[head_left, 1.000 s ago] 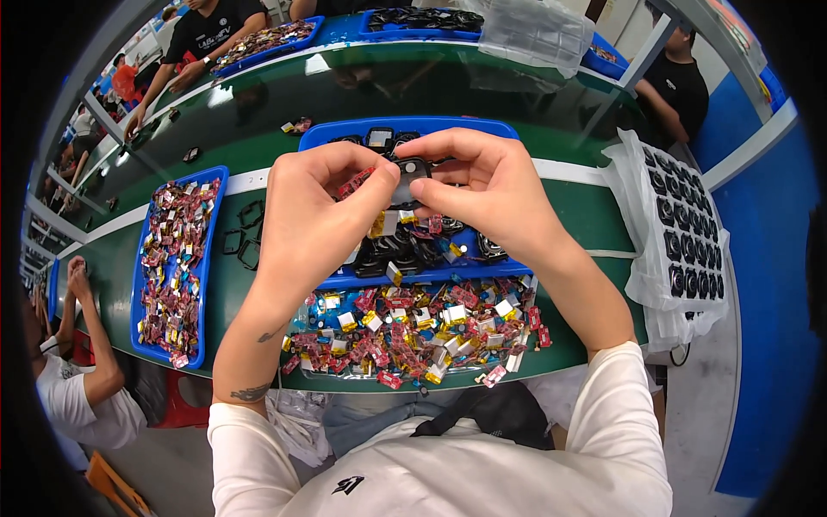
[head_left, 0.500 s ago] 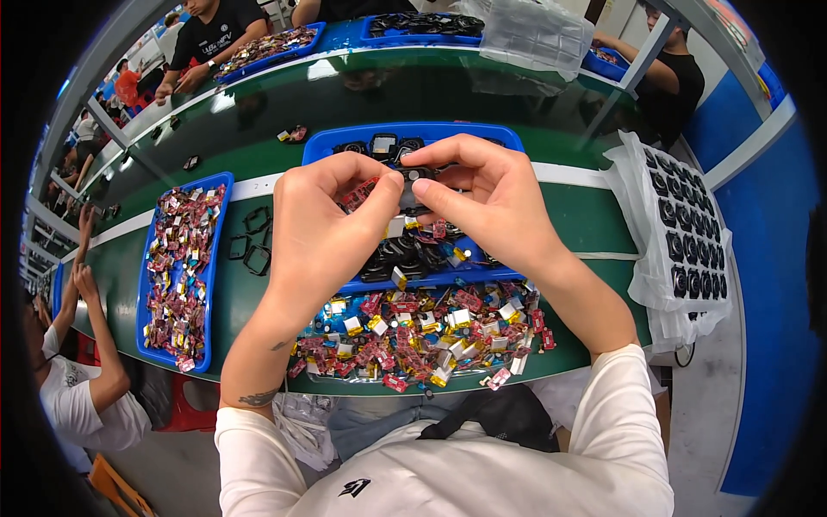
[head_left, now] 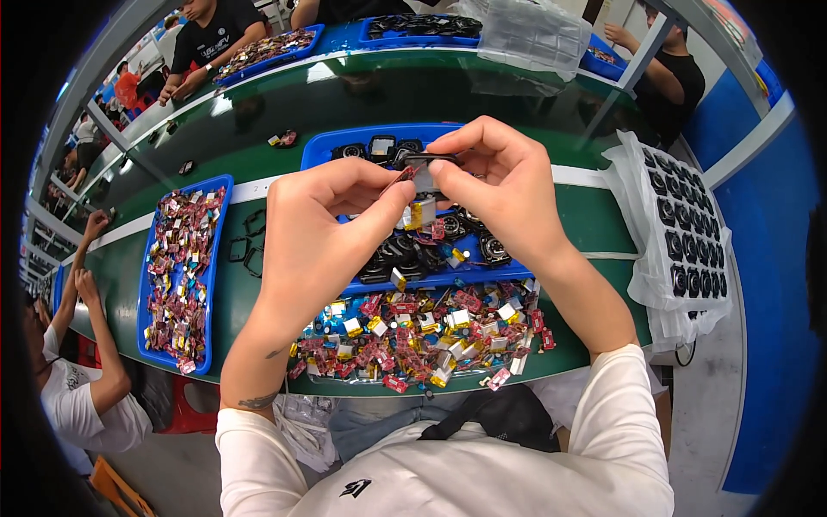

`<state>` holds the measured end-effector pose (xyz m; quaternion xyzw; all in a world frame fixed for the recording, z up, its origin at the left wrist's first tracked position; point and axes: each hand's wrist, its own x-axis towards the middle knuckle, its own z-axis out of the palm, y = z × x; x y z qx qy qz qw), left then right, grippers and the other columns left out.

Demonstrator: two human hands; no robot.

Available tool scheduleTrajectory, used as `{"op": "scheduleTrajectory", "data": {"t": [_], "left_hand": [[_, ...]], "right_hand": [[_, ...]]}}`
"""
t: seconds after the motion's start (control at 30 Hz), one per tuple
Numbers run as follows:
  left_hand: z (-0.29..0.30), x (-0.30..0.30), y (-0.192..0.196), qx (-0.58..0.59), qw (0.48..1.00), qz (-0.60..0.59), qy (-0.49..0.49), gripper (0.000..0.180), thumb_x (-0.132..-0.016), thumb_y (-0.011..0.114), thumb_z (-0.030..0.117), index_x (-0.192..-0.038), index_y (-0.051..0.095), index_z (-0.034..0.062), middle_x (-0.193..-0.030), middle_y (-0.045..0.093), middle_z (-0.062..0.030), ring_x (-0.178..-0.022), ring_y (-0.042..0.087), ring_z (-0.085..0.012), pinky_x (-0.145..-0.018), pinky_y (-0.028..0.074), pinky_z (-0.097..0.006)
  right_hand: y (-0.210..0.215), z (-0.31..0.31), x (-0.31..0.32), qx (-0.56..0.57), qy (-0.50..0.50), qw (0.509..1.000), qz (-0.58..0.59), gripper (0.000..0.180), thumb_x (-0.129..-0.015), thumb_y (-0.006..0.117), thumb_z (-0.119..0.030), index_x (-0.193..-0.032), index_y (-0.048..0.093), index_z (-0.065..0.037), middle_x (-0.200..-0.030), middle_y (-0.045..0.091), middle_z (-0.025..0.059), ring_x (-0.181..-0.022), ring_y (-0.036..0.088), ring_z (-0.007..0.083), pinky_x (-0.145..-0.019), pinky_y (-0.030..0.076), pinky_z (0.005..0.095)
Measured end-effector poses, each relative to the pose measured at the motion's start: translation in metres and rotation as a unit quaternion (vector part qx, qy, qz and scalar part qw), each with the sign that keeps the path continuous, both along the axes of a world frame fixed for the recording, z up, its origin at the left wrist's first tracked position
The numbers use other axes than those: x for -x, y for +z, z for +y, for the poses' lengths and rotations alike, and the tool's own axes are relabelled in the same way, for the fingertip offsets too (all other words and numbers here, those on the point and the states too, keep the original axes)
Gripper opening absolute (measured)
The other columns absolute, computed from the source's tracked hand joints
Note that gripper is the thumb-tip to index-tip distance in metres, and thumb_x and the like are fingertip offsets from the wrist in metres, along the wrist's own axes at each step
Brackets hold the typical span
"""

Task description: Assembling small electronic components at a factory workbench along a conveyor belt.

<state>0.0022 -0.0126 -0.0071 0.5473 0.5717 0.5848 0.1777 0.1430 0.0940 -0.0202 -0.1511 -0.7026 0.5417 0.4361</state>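
— Both hands pinch one little dark part (head_left: 428, 162), right? Where is it?

— Yes. It is up in the air, just above the far end of the blue tray (head_left: 326, 148) in the middle. The right hand (head_left: 500, 185) holds the dark part by its top edge with fingertips pressed on it. The left hand (head_left: 323, 233) has thumb and finger pressed together on a tiny red and silver bit (head_left: 405, 177) that touches the dark part.

— What hangs under it?

— A small silver and yellow pack (head_left: 419, 212), right below the part. I cannot tell how it is joined on.

— What is in the blue tray?

— Round black pieces (head_left: 405, 252), some at the far end and more in the middle under the hands.

— And near the tray?

— Just in front of it, on the green table (head_left: 594, 226), lies a big pile of small red, silver and yellow packs (head_left: 422, 332). Left of the tray sits another blue tray (head_left: 145, 293) full of the same packs. Between the two trays lie some black rings (head_left: 247, 254). Right of the tray is a white sheet of black round pieces (head_left: 685, 233) in rows, in a clear bag.

— Anyone else?

— Another person's arm (head_left: 95, 327) is far to the left of the tray.
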Motion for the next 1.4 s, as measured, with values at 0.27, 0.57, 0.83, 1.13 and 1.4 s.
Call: {"op": "scheduleTrajectory", "data": {"t": [0.27,0.57,0.83,1.13,1.4], "left_hand": [[-0.002,0.011,0.006,0.105,0.962,-0.186,-0.168,0.016,-0.083,0.067,0.012,-0.089,0.066,-0.0027,-0.079,0.066,-0.0041,-0.069,0.060,-0.0069,-0.061,0.050,-0.020],[0.006,0.011,0.000,0.110,0.955,-0.224,-0.160,0.013,-0.082,0.067,0.010,-0.086,0.063,-0.0022,-0.077,0.065,-0.0060,-0.064,0.061,-0.0088,-0.058,0.054,-0.022],[0.007,0.008,0.006,0.079,0.972,-0.199,-0.094,0.033,-0.076,0.074,0.008,-0.074,0.041,0.0075,-0.069,0.064,-0.0088,-0.056,0.059,-0.0068,-0.048,0.046,-0.017],[-0.001,0.013,0.000,0.136,0.976,0.098,-0.135,0.042,-0.079,0.072,0.014,-0.055,0.039,0.0066,-0.051,0.046,0.0047,-0.048,0.041,-0.0024,-0.042,0.031,-0.020],[-0.002,0.014,0.003,0.094,0.968,0.173,-0.156,0.038,-0.078,0.071,0.020,-0.056,0.048,-0.0008,-0.046,0.041,-0.0053,-0.041,0.036,-0.0131,-0.042,0.029,-0.028]], "right_hand": [[0.005,-0.002,-0.002,0.006,0.013,1.000,0.014,0.012,-0.077,0.065,0.001,-0.084,0.055,0.000,-0.086,0.065,0.0077,-0.078,0.063,0.0096,-0.065,0.052,0.0218],[0.001,-0.005,-0.001,-0.033,0.020,0.998,0.059,0.010,-0.076,0.064,0.004,-0.082,0.056,0.002,-0.092,0.063,0.0108,-0.080,0.063,0.0119,-0.066,0.055,0.0233],[0.000,0.002,-0.002,-0.040,0.060,0.994,0.077,0.016,-0.075,0.070,0.002,-0.083,0.057,0.001,-0.089,0.061,0.0082,-0.081,0.062,0.0116,-0.067,0.055,0.0235],[0.023,0.016,-0.017,-0.032,0.046,0.998,-0.033,0.018,-0.081,0.064,0.000,-0.098,0.064,0.005,-0.087,0.067,0.0111,-0.078,0.066,0.0144,-0.069,0.053,0.0242],[-0.037,0.201,-0.057,0.028,-0.243,0.955,-0.167,0.017,-0.083,0.064,-0.014,-0.095,0.066,-0.003,-0.087,0.068,0.0017,-0.080,0.063,0.0086,-0.061,0.046,0.0210]]}}
